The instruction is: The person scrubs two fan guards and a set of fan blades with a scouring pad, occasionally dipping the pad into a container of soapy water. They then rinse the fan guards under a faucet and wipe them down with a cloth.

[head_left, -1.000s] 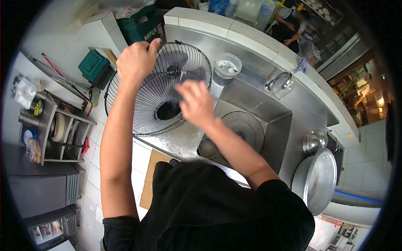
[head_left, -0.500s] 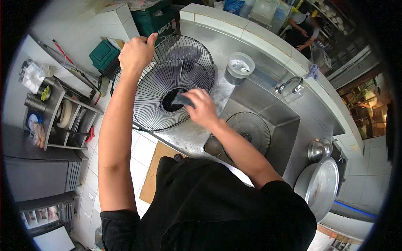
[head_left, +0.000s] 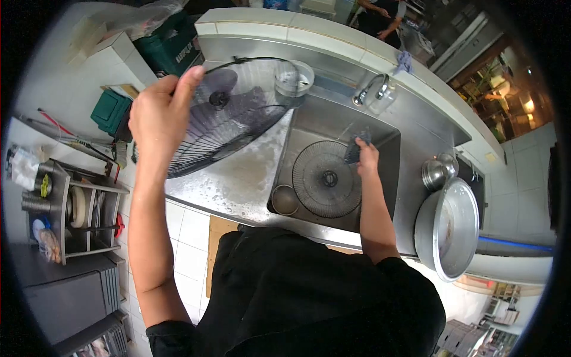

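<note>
My left hand [head_left: 160, 116] is closed on the rim of a black wire fan grille [head_left: 202, 147], which tilts above the wet counter. Purple-grey fan blades [head_left: 248, 108] show behind its wires. Over the sink, my right hand [head_left: 369, 159] grips a dark grey scouring pad [head_left: 352, 153] near the thin water stream from the tap [head_left: 377, 89]. Beneath the pad, a second round fan grille [head_left: 327, 199] lies in the steel sink [head_left: 380, 134]. A small round bowl [head_left: 285, 201] sits in the sink's near left corner.
A clear tub [head_left: 302, 89] with liquid stands behind the sink. To the right are metal pots [head_left: 437, 171] and a large metal basin [head_left: 455, 241]. A tiled ledge [head_left: 297, 38] runs along the back, with another person [head_left: 383, 18] beyond it. A shelf unit [head_left: 89, 220] stands left.
My right hand has moved with the scouring pad from the grille's hub to the sink under the tap. My left hand has shifted the grille, which now tilts more steeply. The camera view has turned right.
</note>
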`<control>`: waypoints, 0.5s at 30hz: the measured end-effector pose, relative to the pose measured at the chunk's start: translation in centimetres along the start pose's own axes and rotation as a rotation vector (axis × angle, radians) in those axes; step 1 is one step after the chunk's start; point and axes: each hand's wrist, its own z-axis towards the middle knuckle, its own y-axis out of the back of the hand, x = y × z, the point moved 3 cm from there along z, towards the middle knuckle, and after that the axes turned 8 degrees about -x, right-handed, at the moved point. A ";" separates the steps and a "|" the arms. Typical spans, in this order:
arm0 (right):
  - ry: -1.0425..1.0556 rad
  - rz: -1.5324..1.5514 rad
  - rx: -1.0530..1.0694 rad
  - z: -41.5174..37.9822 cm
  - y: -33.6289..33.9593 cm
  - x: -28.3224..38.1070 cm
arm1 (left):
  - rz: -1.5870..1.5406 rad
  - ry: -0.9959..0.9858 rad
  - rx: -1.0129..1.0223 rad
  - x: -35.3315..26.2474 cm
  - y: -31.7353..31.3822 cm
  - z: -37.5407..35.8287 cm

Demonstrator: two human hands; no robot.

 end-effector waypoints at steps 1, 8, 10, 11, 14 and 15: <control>-0.002 0.019 -0.045 1.1 2.2 -0.3 | -0.060 -0.054 0.028 -1.8 -0.5 -0.9; 0.090 -0.002 -0.325 -2.7 13.9 1.4 | -0.425 -0.536 0.469 -13.0 -10.5 -8.8; 0.113 0.030 -0.184 -1.6 18.0 -1.4 | -0.461 -0.672 0.501 -14.9 -14.2 -11.6; -0.051 -0.066 -0.179 -2.1 19.1 -2.5 | -0.499 -0.719 0.486 -15.4 -15.8 -12.9; -0.471 -0.176 -0.135 0.9 22.0 -10.8 | -0.522 -0.738 0.486 -16.0 -17.8 -15.3; -0.593 -0.209 -0.114 1.3 22.0 -12.9 | -0.527 -0.750 0.505 -15.9 -18.1 -15.9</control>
